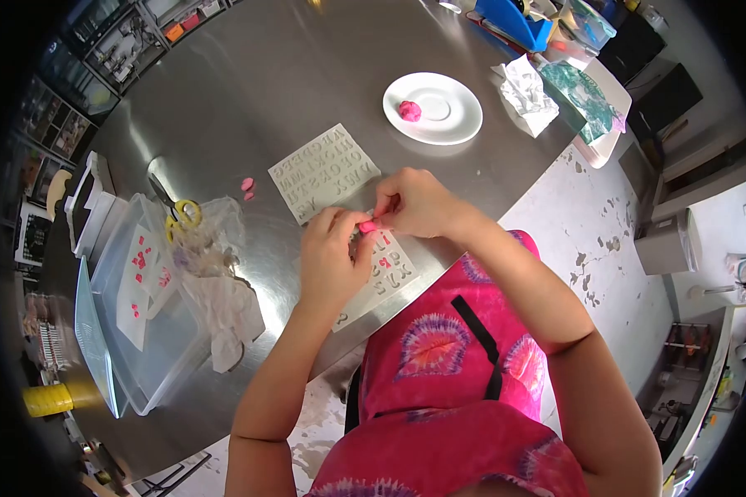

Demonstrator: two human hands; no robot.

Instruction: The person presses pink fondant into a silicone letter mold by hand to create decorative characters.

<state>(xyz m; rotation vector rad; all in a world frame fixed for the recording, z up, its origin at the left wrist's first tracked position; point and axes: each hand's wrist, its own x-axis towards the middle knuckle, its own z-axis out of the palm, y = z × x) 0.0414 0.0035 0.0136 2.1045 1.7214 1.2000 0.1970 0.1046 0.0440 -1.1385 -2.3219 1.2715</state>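
Both hands meet over the near letter mould [394, 273], a pale sheet with letter-shaped hollows, some filled with pink. My left hand [333, 251] pinches a small piece of pink paste [366, 226] between its fingertips. From the right, my right hand [411, 205] touches the same piece with closed fingers; whether it holds anything else is hidden. Just beyond the hands lies a second letter mould [324, 171]. Two small pink bits [248, 184] rest on the metal table to its left. A pink lump [409, 111] sits on a white plate [456, 106].
On the left are yellow-handled scissors [184, 217], a crumpled plastic bag [215, 240] and a clear tray [159, 364] holding paper with pink pieces. Crumpled white paper [528, 95], a green-patterned packet [578, 98] and a blue holder [514, 23] stand at the back right.
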